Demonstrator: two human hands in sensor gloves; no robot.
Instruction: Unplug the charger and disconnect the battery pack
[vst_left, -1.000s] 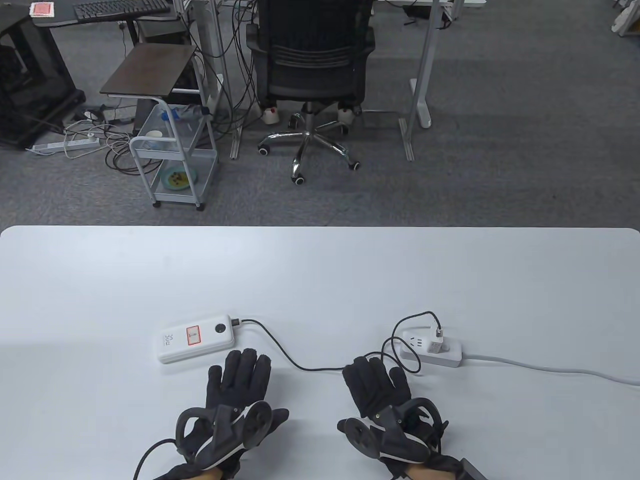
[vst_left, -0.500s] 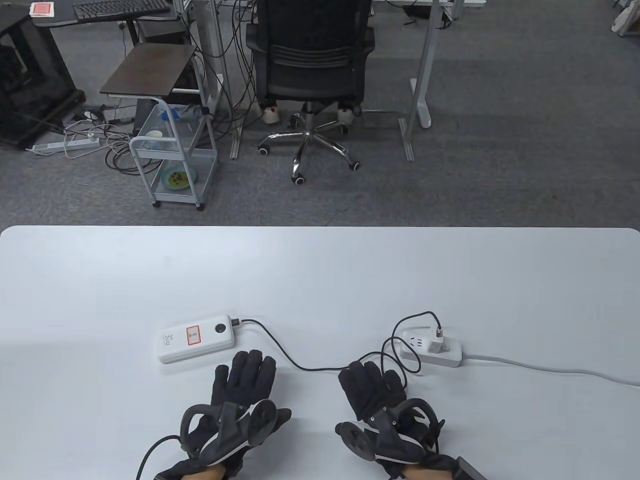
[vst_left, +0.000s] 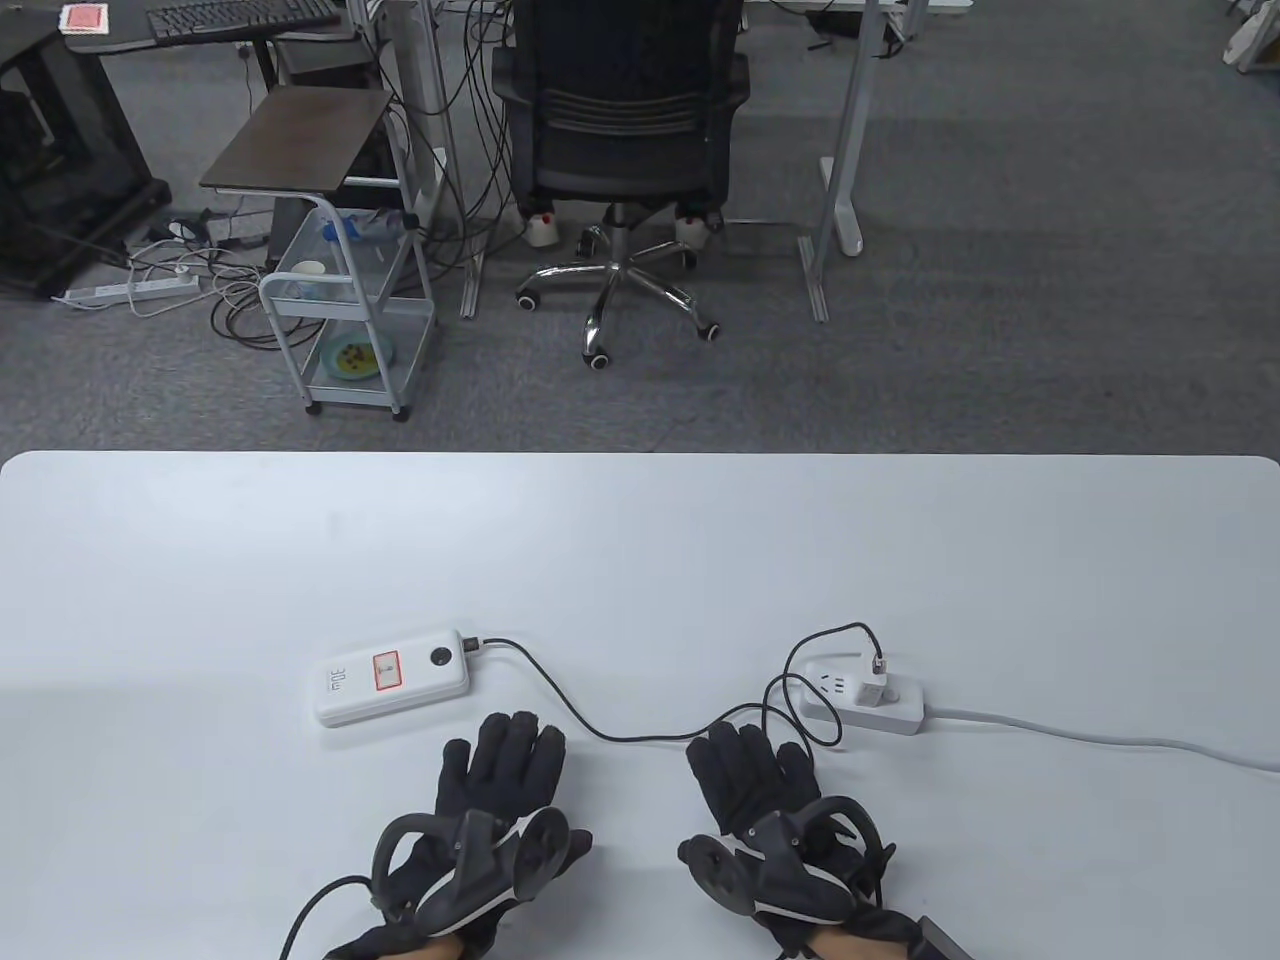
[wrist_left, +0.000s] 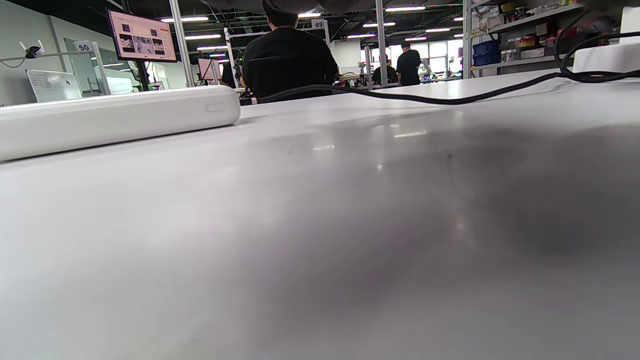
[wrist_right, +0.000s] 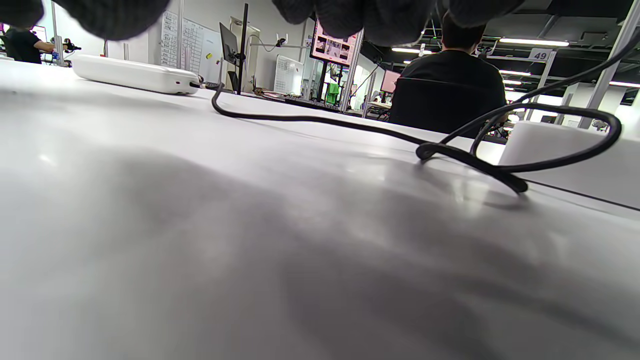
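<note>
A white battery pack (vst_left: 392, 677) lies on the white table (vst_left: 640, 540), left of centre; it also shows in the left wrist view (wrist_left: 110, 120) and the right wrist view (wrist_right: 135, 75). A black cable (vst_left: 570, 715) runs from its right end to a white charger (vst_left: 872, 684) plugged into a white power strip (vst_left: 865, 700). The cable also shows in the left wrist view (wrist_left: 400, 95) and the right wrist view (wrist_right: 320, 120). My left hand (vst_left: 500, 775) lies flat and empty just below the pack. My right hand (vst_left: 750, 775) lies flat and empty beside the cable's loop.
The power strip's grey cord (vst_left: 1100, 738) runs off to the right edge of the table. Beyond the far table edge stand an office chair (vst_left: 620, 150), a small white cart (vst_left: 340, 330) and desks.
My left hand has slid a little to the right along the table. My right hand has barely shifted. The pack, cable and charger have not moved.
</note>
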